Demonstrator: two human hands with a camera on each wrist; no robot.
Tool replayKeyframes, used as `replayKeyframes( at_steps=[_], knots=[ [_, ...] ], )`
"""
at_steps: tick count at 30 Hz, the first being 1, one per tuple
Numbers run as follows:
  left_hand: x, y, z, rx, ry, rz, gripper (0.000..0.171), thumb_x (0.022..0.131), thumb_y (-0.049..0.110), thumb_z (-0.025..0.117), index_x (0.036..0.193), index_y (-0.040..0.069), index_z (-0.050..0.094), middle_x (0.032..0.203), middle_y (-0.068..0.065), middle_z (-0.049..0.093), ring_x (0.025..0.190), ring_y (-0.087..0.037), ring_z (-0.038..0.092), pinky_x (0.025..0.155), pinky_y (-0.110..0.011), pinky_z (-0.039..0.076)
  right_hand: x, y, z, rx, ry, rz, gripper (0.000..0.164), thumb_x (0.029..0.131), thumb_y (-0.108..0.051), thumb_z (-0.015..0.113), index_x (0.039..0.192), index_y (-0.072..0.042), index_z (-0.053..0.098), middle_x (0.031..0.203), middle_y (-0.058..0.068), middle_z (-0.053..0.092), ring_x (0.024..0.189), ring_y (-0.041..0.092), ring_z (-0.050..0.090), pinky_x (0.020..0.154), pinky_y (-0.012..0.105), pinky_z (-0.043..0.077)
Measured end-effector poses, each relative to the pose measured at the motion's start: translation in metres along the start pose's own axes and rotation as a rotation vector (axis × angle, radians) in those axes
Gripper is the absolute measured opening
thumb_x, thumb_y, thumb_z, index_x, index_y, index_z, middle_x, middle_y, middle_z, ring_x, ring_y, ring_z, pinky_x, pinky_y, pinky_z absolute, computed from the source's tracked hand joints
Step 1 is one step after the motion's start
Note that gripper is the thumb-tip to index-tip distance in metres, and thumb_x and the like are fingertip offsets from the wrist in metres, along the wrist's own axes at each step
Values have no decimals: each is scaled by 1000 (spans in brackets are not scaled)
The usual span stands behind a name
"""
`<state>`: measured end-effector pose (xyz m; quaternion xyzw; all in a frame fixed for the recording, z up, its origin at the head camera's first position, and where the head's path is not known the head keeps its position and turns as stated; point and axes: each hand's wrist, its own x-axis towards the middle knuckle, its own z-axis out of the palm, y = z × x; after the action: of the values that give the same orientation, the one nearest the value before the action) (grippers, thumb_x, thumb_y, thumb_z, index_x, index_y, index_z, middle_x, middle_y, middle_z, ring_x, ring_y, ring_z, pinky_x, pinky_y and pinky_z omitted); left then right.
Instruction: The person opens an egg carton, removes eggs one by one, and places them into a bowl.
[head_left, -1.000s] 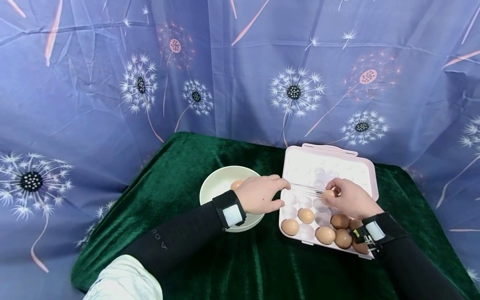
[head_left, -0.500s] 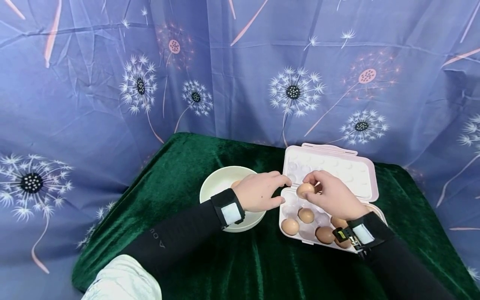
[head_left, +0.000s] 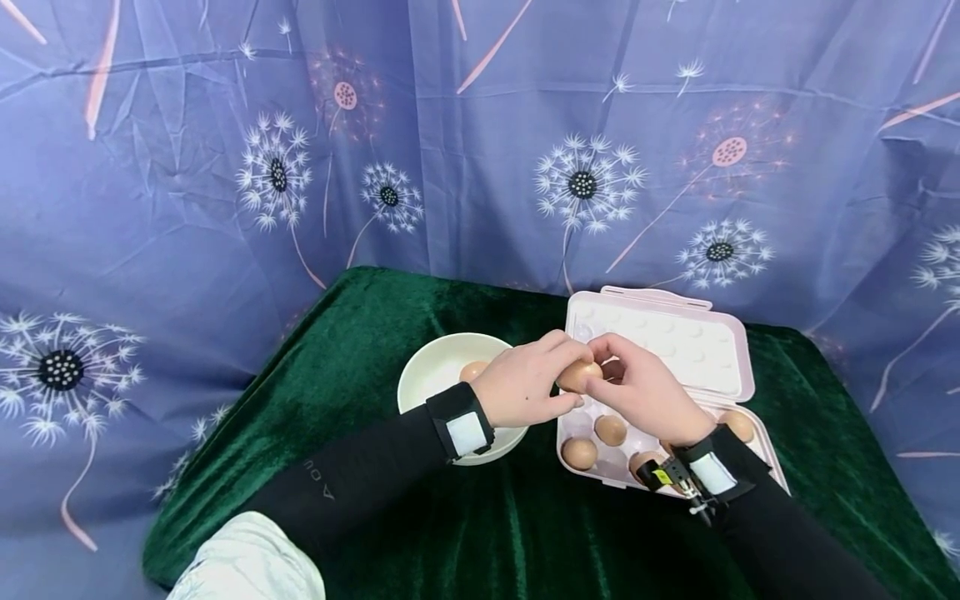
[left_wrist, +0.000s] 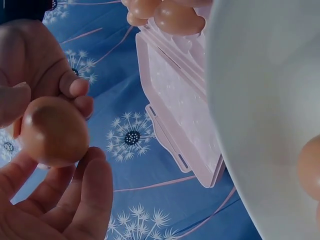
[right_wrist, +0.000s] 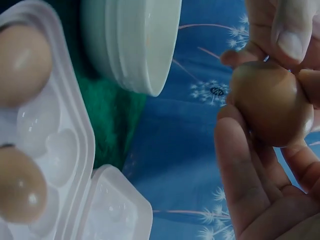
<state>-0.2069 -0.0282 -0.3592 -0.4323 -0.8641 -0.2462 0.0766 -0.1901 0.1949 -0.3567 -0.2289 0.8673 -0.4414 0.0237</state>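
In the head view both hands meet over the left end of the pink egg box (head_left: pixel 670 339). A brown egg (head_left: pixel 578 377) is between them. The right hand (head_left: pixel 648 387) pinches it from the right. From the left, the fingers of the left hand (head_left: pixel 528 382) curl against the same egg, its thumb just below. Both wrist views show fingertips of two hands around the egg (left_wrist: pixel 55 131). Beside the left wrist stands a pale bowl (head_left: pixel 427 367) with a brown egg (head_left: pixel 472 371) in it. More eggs sit in the box's cups, partly hidden by the right forearm.
The egg box stands open, its lid (head_left: pixel 678 333) tipped back. Bowl and box rest on a dark green velvet cloth (head_left: pixel 360 333). A blue dandelion-print curtain (head_left: pixel 487 167) rises behind the table.
The right hand has carried the egg leftward from over the box's hinge to the left hand. The left hand has hardly moved, and its fingers now touch the egg.
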Motion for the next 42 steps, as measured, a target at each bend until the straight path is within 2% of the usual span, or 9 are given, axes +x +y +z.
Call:
replayKeyframes(
  at_steps=[7,10,14,19,26,29,33,38,42],
  knots=[
    [-4,-1,2,22,20,-7,44,93,28,72,133,19,55,110,1,51,77,-8,52,62,-21,43,1,-1,5,33,0,25,23,96,-14,66,117,-20,58,104,1,67,78,21,69,74,34,54],
    [-4,-1,1,41,25,4,42,94,28,70,132,19,56,107,2,51,75,-8,52,61,-21,43,1,1,6,54,-11,22,22,97,-15,66,116,-20,58,105,2,67,82,26,71,75,34,54],
    [-4,-1,-1,70,22,17,40,92,28,70,129,21,58,108,4,52,75,-7,51,59,-21,42,1,3,7,89,-31,-2,19,98,-20,67,115,-19,58,110,2,66,88,29,72,76,34,56],
    [-5,-1,-5,74,7,14,37,91,27,69,127,23,60,108,5,53,72,-6,51,57,-21,41,2,6,11,125,-50,-47,18,99,-21,67,114,-16,58,110,3,67,86,27,72,77,34,55],
    [-6,-9,-11,168,-23,3,34,89,31,70,122,24,64,102,5,54,68,-6,50,57,-23,41,3,14,12,47,-52,-73,17,101,-16,63,118,-16,61,102,1,67,83,20,68,75,33,53],
    [-7,-16,-16,216,-41,-45,34,88,30,69,121,24,65,102,5,54,68,-7,52,58,-25,43,2,17,10,28,-41,-79,18,101,-13,61,119,-15,62,97,1,67,82,17,67,75,31,52],
    [-9,-29,-22,289,-84,-160,34,90,32,68,123,25,65,104,4,56,73,-9,56,61,-29,47,1,20,7,8,-27,-66,16,102,-15,61,118,-15,63,95,0,68,81,16,66,75,29,51],
    [-13,-49,-22,371,-157,-301,30,92,32,65,121,26,65,104,4,57,77,-11,59,65,-33,50,-1,25,6,-8,-21,-47,15,101,-16,63,116,-16,64,96,4,68,83,20,65,77,28,51],
    [-18,-63,-21,401,-216,-396,28,91,31,66,119,24,63,99,3,54,75,-13,56,64,-32,47,-3,30,5,-22,-17,-32,15,102,-17,62,116,-16,65,97,3,69,86,25,65,78,30,50]
  ],
)
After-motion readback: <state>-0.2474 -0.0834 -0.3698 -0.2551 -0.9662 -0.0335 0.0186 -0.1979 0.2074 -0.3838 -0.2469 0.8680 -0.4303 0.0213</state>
